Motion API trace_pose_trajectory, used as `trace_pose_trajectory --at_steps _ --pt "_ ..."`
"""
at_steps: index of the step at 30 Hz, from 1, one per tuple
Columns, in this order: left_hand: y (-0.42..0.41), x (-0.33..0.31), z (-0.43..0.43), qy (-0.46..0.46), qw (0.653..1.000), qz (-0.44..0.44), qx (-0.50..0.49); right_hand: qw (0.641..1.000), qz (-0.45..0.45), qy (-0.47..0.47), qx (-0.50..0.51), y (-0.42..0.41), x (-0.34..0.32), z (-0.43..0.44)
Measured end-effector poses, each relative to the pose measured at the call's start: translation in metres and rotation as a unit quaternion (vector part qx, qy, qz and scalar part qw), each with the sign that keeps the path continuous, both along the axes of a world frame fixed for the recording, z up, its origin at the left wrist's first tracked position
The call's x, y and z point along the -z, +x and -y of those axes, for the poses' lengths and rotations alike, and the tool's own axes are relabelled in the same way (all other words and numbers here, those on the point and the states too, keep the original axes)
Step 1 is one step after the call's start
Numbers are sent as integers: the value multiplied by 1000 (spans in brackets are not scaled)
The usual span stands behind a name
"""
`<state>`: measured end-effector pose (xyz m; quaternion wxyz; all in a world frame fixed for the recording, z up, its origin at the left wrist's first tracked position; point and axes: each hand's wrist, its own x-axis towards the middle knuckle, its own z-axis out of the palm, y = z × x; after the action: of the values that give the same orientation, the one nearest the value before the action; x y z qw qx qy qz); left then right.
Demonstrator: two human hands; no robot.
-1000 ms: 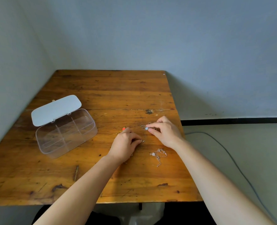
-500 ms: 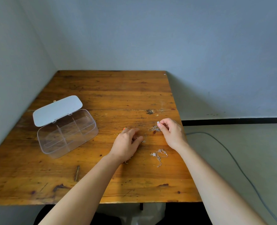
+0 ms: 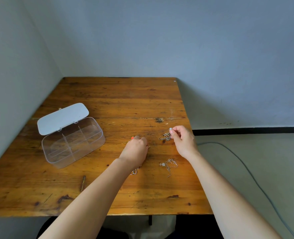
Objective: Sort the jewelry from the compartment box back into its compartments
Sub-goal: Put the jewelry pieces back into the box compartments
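Our right hand (image 3: 183, 140) pinches a small silver chain piece (image 3: 165, 136) just above the table (image 3: 108, 94). Our left hand (image 3: 136, 149) rests curled, knuckles up, over scattered jewelry; what it grips we cannot tell. Another chain (image 3: 168, 165) lies nearer us between both wrists. The open compartment box (image 3: 73, 142) sits well left of the left hand.

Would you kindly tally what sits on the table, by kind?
Clear compartment box: 1
Silver chain pieces: 2, one held by the right hand at, one lying at
Small pieces around the left hand: too hidden to count
Total countable: 3
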<state>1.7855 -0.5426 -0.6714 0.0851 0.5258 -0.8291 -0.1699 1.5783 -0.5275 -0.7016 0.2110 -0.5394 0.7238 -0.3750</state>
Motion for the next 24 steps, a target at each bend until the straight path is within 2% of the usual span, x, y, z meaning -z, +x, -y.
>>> trace_pose_trajectory --at_steps 4,7,9,12,14,17,24 --pt "1 -8 3 16 999 -28 -36 999 46 5 23 2 -6 0" --pt "9 -14 6 55 991 -99 -68 994 103 16 32 3 -16 -1" --pt "19 -20 4 56 978 -177 -97 988 147 23 44 4 -22 -2" --pt "40 -39 1 53 934 -317 -154 984 174 7 49 11 -32 2" --pt "56 -57 2 71 887 -419 -179 980 194 -18 38 22 -42 7" --pt "85 -88 0 86 818 -534 -196 957 282 -68 23 49 -65 16" --pt "167 -132 -2 26 748 -612 -255 889 441 -110 -59 132 -131 38"
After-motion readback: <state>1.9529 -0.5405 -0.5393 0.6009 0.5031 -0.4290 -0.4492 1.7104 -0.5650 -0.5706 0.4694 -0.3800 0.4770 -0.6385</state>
